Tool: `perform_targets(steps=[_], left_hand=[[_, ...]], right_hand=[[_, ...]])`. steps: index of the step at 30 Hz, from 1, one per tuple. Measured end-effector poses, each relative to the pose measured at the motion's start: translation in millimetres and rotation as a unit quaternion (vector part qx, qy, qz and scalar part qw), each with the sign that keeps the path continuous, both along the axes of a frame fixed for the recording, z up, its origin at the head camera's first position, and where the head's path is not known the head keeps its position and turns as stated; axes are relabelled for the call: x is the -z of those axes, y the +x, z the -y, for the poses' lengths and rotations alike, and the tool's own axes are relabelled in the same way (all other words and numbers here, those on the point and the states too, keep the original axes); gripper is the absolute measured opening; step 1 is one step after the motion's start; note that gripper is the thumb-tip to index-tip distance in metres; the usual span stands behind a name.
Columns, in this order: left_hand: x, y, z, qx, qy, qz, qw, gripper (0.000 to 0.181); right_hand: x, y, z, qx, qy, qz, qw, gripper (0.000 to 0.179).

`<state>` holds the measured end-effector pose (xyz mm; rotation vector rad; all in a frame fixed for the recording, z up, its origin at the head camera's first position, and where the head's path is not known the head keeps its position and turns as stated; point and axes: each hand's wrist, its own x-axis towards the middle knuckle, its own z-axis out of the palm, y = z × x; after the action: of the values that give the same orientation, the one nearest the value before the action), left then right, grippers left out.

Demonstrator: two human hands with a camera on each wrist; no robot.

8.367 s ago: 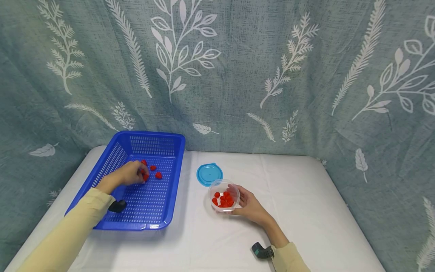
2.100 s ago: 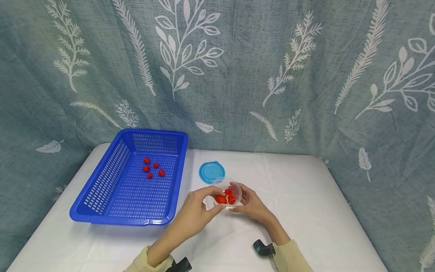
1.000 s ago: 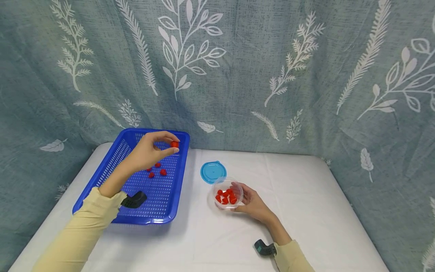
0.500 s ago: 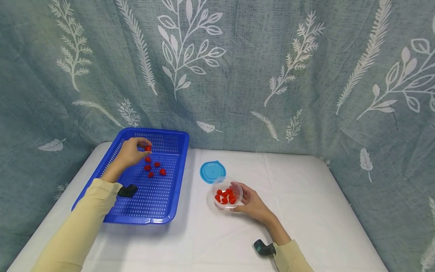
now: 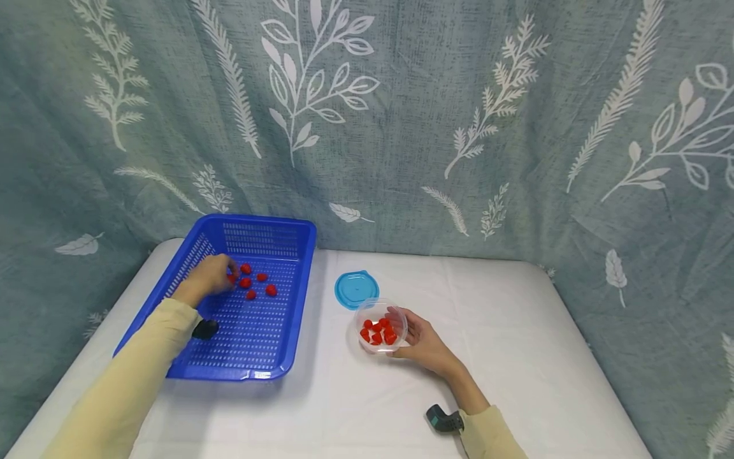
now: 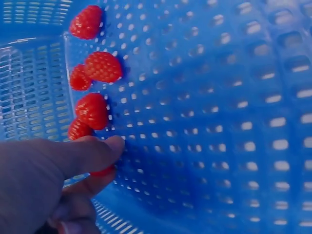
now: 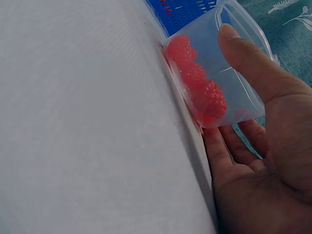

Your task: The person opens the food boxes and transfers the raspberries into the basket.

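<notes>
My left hand is down inside the blue plastic basket, near its left side. In the left wrist view, its thumb and a finger pinch a red raspberry low over the basket floor, and the fingers partly hide it. Several other raspberries lie loose beside that hand. My right hand holds a clear round plastic tub around its right side, the tub standing on the table. Several raspberries sit in the bottom of the tub.
A blue lid lies flat on the white tablecloth, just behind the tub. The basket's raised rim stands between the left hand and the tub. A green leaf-patterned curtain hangs behind the table and at its sides.
The left hand has left the tub with a raspberry, swung left over the basket and lowered it near the floor. Over these frames, raspberries in the basket have increased. The right hand keeps its hold.
</notes>
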<state>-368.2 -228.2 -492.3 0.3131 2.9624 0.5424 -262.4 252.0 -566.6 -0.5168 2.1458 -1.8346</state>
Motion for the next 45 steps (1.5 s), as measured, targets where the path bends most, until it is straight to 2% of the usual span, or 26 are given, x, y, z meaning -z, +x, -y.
perform_targets(steps=[6, 10, 15, 23, 27, 33, 40, 45], left_hand=[[3.6, 2.5, 1.1, -0.011, 0.014, -0.014, 0.9998, 0.023], [5.2, 3.6, 1.8, -0.003, 0.019, -0.020, 0.9996, 0.025], [7.4, 4.0, 3.3, 0.003, 0.023, -0.011, 0.9997, 0.029], [3.2, 5.0, 3.8, 0.024, 0.004, -0.017, 0.9996, 0.032], [-3.4, 11.3, 5.3, 0.027, -0.002, -0.014, 0.9995, 0.044], [-21.8, 25.5, 5.6, 0.022, 0.016, -0.018, 0.9995, 0.061], [-43.4, 39.7, 3.7, 0.020, 0.028, -0.018, 0.9993, 0.066], [-54.0, 53.2, -1.7, 0.030, 0.044, -0.040, 0.9978, 0.065]], right_hand=[[-0.6, 0.3, 0.4, 0.001, -0.003, 0.000, 1.0000, 0.088], [0.0, -0.2, 0.2, 0.001, -0.002, -0.001, 1.0000, 0.088], [0.6, -0.5, 0.6, 0.003, 0.005, -0.001, 1.0000, 0.087], [1.0, -0.6, 0.0, 0.000, 0.010, -0.007, 0.9999, 0.088], [1.4, -0.8, -0.5, -0.001, 0.013, -0.010, 0.9999, 0.088], [0.3, -0.1, -1.0, -0.003, 0.008, -0.011, 0.9999, 0.088], [0.7, 0.2, -1.1, 0.000, 0.008, -0.015, 0.9999, 0.087], [1.0, 0.4, -0.3, -0.001, 0.002, -0.009, 1.0000, 0.087]])
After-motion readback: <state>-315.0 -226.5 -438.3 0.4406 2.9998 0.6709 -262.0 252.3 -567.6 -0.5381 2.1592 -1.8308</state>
